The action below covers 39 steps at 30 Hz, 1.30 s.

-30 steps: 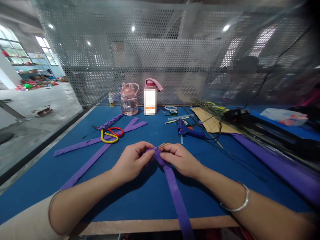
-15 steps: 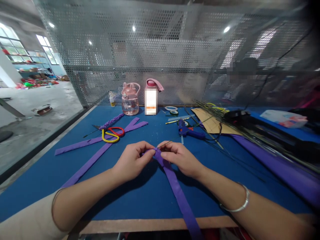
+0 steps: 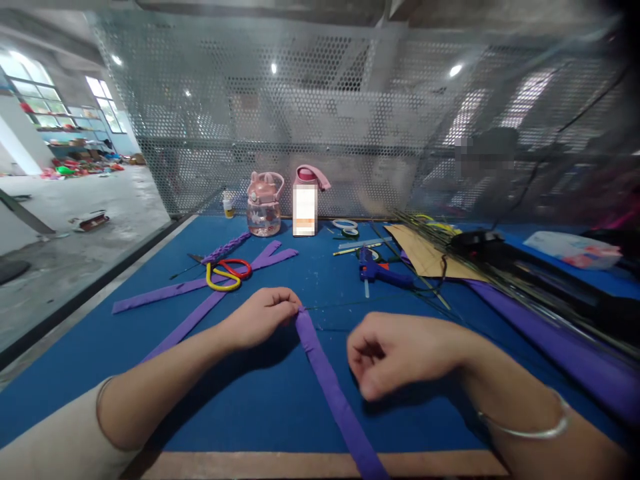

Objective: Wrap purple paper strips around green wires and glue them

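Scissors (image 3: 226,273), glue gun (image 3: 377,272), tape rolls (image 3: 346,227), 2 pink bottles (image 3: 264,205) w/ maybe cardboard (image 3: 425,253).

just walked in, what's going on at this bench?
A person is working a purple strip on the blue table. The left hand pinches the strip's far end, where a thin wire meets it. The right hand hovers just right of the strip, fingers curled, holding nothing visible. More purple strips, scissors, a blue glue gun and two bottles lie farther back.
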Available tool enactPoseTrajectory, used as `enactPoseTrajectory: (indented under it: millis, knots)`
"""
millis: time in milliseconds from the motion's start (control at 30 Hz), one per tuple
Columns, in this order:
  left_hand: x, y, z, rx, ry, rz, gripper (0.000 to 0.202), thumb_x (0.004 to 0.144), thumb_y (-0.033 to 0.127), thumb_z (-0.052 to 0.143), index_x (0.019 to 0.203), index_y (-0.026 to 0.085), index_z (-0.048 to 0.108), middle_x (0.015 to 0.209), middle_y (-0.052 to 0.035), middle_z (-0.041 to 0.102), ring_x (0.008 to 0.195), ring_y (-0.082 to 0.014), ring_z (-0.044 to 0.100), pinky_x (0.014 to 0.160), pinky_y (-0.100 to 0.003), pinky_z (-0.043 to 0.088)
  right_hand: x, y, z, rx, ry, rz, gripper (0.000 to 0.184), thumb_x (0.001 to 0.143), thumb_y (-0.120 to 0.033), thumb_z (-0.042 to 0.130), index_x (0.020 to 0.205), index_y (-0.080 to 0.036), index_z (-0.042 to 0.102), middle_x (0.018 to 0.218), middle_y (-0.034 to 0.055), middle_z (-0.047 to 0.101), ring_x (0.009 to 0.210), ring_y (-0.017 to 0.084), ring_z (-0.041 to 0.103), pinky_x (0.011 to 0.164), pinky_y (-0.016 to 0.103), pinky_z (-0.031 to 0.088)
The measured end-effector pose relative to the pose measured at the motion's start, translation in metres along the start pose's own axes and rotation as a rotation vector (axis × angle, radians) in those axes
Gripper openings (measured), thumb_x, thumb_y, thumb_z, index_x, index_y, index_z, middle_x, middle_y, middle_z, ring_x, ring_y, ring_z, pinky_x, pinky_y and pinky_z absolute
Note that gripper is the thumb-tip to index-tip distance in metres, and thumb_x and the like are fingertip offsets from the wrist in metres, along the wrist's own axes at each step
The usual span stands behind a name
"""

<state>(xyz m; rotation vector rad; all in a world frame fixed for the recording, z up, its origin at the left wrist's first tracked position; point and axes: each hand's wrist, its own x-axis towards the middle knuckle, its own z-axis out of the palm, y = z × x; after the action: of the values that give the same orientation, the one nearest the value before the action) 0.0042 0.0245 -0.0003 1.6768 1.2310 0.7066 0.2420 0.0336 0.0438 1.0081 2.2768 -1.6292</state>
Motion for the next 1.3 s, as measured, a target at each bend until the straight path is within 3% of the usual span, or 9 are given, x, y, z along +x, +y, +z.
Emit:
enactPoseTrajectory:
  millis: [100,200,300,433,567,833,933,1033,1300]
  knots:
    - [0.003,-0.006,-0.005,0.235,-0.066,0.046,0.019,0.080,0.018,0.042,0.075,0.017,0.061,0.066,0.0005,0.057,0.061,-0.0126,0.049,0.058,-0.025,0.036,-0.027,-0.001,-0.023,0.139,-0.029,-0.191,0.039,0.071,-0.051,0.068,0.081,-0.014,0.064,0.065,0.0027,0.064,0.052,0.010,0.053,0.049,0.021,0.041]
    - [0.004,-0.009,0.000,0.415,-0.029,0.159,0.022,0.085,0.022,0.042,0.083,0.019,0.064,0.078,-0.0013,0.064,0.070,-0.0151,0.054,0.064,-0.027,0.039,-0.026,0.010,-0.052,0.005,0.482,-0.252,0.031,0.078,-0.047,0.060,0.085,-0.017,0.061,0.071,0.0045,0.066,0.055,0.013,0.057,0.050,0.023,0.046]
    - [0.006,-0.012,0.007,0.482,0.084,0.246,0.024,0.089,0.025,0.042,0.089,0.019,0.065,0.084,-0.0031,0.065,0.078,-0.0172,0.055,0.073,-0.029,0.041,-0.004,0.041,-0.077,-0.504,0.878,0.003,0.022,0.076,-0.024,0.057,0.095,-0.016,0.065,0.095,0.0110,0.070,0.085,0.024,0.066,0.078,0.037,0.052]
    - [0.009,-0.019,0.011,0.531,0.140,0.269,0.023,0.089,0.024,0.046,0.092,0.018,0.068,0.088,-0.0059,0.063,0.089,-0.0199,0.055,0.082,-0.033,0.042,0.021,0.095,-0.095,-0.773,0.924,0.190,0.063,0.066,-0.013,0.056,0.129,-0.010,0.051,0.136,0.0187,0.051,0.124,0.034,0.050,0.104,0.045,0.040]
    - [0.009,-0.021,0.011,0.454,0.177,0.231,0.017,0.085,0.021,0.053,0.096,0.017,0.064,0.092,-0.0054,0.062,0.088,-0.0184,0.055,0.081,-0.031,0.044,0.026,0.121,-0.101,-0.811,0.945,0.106,0.064,0.074,-0.020,0.052,0.136,-0.010,0.042,0.138,0.0173,0.050,0.125,0.033,0.049,0.104,0.047,0.039]
    - [0.005,-0.015,0.003,0.407,0.146,0.165,0.017,0.076,0.008,0.053,0.086,0.019,0.061,0.085,-0.0002,0.064,0.078,-0.0143,0.057,0.070,-0.026,0.044,-0.010,0.084,-0.085,-0.341,1.189,-0.119,0.045,0.084,-0.032,0.052,0.127,-0.020,0.050,0.116,0.0136,0.063,0.084,0.024,0.064,0.079,0.042,0.051]
    - [0.006,-0.016,0.000,0.406,0.142,0.153,0.014,0.077,0.010,0.055,0.086,0.019,0.061,0.083,0.0008,0.064,0.074,-0.0132,0.057,0.067,-0.024,0.043,-0.022,0.060,-0.067,0.097,1.033,-0.237,0.032,0.085,-0.045,0.051,0.106,-0.023,0.061,0.096,0.0093,0.069,0.056,0.016,0.058,0.051,0.031,0.049]
    - [0.007,-0.017,0.000,0.380,0.154,0.135,0.008,0.079,0.014,0.058,0.085,0.019,0.061,0.079,0.0019,0.064,0.069,-0.0122,0.057,0.064,-0.023,0.043,-0.021,0.043,-0.046,0.086,0.721,-0.240,0.039,0.081,-0.057,0.054,0.083,-0.020,0.067,0.080,0.0076,0.070,0.047,0.013,0.053,0.040,0.025,0.043]
    - [0.008,-0.018,0.001,0.385,0.140,0.164,0.007,0.081,0.016,0.057,0.085,0.018,0.062,0.079,0.0017,0.066,0.070,-0.0119,0.058,0.064,-0.023,0.042,0.007,0.044,-0.014,-0.068,0.541,-0.107,0.046,0.087,-0.057,0.043,0.085,-0.017,0.066,0.078,0.0065,0.067,0.069,0.019,0.061,0.063,0.030,0.050]
